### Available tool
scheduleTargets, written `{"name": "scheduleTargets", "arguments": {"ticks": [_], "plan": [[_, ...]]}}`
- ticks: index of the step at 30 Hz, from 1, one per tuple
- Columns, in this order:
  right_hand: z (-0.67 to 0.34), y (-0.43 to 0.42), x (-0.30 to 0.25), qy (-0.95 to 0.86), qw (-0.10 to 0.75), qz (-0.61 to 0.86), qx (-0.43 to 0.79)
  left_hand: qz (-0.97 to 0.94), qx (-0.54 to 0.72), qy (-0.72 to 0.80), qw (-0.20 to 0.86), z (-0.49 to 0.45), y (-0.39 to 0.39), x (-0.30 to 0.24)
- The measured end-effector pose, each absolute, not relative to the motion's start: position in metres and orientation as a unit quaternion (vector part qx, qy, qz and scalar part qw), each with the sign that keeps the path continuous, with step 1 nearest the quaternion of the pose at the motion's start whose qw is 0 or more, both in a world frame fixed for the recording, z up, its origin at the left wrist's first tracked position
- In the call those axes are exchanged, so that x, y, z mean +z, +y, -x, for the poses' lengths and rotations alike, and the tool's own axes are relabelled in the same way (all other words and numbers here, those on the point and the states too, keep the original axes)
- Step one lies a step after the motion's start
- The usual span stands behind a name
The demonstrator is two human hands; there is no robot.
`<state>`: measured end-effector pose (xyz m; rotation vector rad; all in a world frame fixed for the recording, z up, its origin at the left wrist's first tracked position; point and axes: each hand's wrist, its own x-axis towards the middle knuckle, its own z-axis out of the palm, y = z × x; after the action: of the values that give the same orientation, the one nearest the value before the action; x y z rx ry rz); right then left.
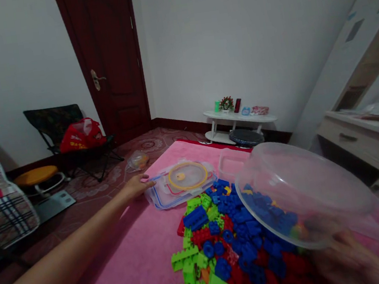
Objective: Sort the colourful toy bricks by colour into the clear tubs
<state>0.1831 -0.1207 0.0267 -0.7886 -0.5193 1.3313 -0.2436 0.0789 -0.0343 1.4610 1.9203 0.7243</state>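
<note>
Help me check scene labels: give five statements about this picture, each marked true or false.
1. The right hand holds a clear plastic container. True.
2. The left hand touches the stacked lids. True.
3. The top lid has a green rim. False: the top lid is yellow-rimmed.
4. The red bag lies on the floor. False: the red bag rests on a folding chair.
5. Loose toy bricks lie on the pink surface. True.
</note>
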Motion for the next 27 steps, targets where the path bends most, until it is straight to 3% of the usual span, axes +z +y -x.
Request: {"name": "scheduleTargets", "arguments": {"ticks": [6, 14, 21, 27], "plan": [[-0.171, -0.106, 0.031, -0.154, 0.68, 0.369, 0.615, -0.553, 0.234, 0.756, 0.26, 0.237, 0.089, -0.036], [-0.201, -0.122, 0.024, -0.128, 0.737, 0.333, 0.574, -0.546, 0.217, 0.781, 0.21, 0.262, 0.077, -0.041], [-0.204, -0.116, 0.038, -0.229, 0.717, 0.358, 0.552, -0.542, 0.198, 0.795, 0.189, 0.288, 0.045, -0.034], [-0.152, -0.076, 0.098, -0.426, 0.663, 0.45, 0.421, -0.524, 0.239, 0.784, 0.232, 0.333, 0.004, -0.046]]}}
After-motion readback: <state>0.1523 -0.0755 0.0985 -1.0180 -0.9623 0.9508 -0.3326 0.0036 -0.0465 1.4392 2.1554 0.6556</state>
